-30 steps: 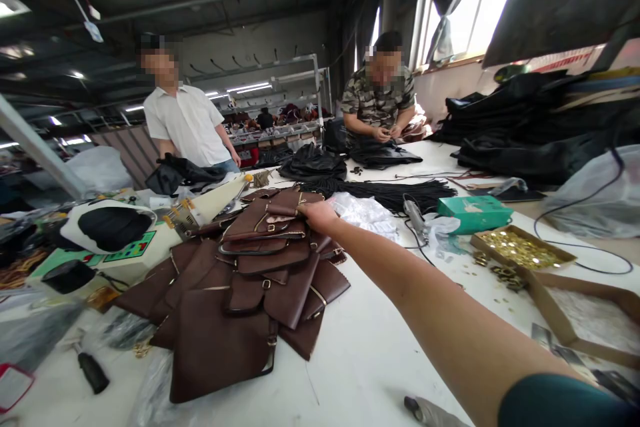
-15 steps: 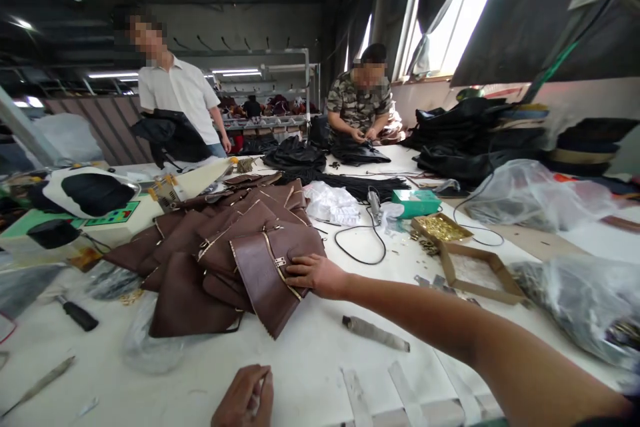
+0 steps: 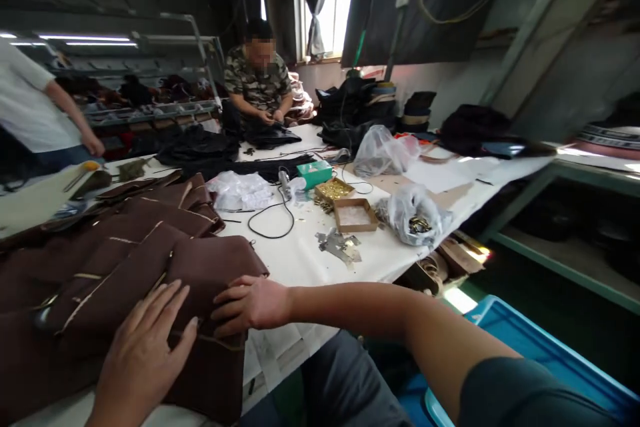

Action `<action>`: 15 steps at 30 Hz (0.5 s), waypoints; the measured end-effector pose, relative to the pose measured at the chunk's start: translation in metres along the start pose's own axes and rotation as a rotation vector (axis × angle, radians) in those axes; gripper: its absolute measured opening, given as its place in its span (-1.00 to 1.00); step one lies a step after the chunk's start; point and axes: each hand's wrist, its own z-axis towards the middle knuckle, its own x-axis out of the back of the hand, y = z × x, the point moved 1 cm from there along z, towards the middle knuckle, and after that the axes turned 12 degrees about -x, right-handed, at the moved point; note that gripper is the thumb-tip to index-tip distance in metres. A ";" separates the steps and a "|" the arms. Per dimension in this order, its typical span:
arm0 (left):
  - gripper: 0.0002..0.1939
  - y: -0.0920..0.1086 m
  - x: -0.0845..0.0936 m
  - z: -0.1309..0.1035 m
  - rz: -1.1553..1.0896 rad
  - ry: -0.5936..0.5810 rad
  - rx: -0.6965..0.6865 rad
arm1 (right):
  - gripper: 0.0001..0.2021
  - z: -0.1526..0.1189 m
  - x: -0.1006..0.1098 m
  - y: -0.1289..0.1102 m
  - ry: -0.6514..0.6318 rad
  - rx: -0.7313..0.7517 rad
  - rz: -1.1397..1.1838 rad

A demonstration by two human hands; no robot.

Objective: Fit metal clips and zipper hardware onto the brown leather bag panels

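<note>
White table (image 3: 295,257): left hand (image 3: 143,350) splayed, right hand (image 3: 255,303) loosely spread, touching brown bags (image 3: 210,259).

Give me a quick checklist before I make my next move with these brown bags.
1. Left hand laid open on the pile of brown leather-like bags: ok.
2. Right hand on the pile too, near its right edge: ok.
3. Pile squared up: not ok; the bags overlap unevenly.
4. Nearer shallow brown cardboard box standing apart from the pile: ok.
5. Camouflage-shirted co-worker's hands away from the pile: ok, across the table.
6. Undersides of the bags undamaged: cannot tell; hidden.
</note>
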 end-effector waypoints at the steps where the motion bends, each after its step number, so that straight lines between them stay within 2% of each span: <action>1: -0.37 -0.002 -0.013 0.005 0.011 -0.072 -0.007 | -0.61 -0.005 -0.001 -0.001 0.003 -0.078 -0.011; 4: -0.37 0.000 -0.050 0.007 0.034 -0.273 0.016 | -0.57 -0.034 -0.003 0.001 0.011 -0.428 0.046; 6: -0.36 0.003 -0.065 0.000 0.040 -0.315 0.026 | -0.53 -0.065 0.000 0.002 0.032 -0.650 0.152; 9: -0.38 0.006 -0.077 -0.017 0.040 -0.230 0.033 | -0.52 -0.125 0.017 0.007 0.104 -0.915 0.287; 11: -0.41 0.008 -0.082 -0.027 0.034 -0.149 0.056 | -0.60 -0.163 0.035 0.015 0.154 -1.052 0.311; 15: -0.44 0.016 -0.093 -0.039 -0.011 -0.057 0.094 | -0.71 -0.214 0.074 0.050 0.153 -1.331 0.236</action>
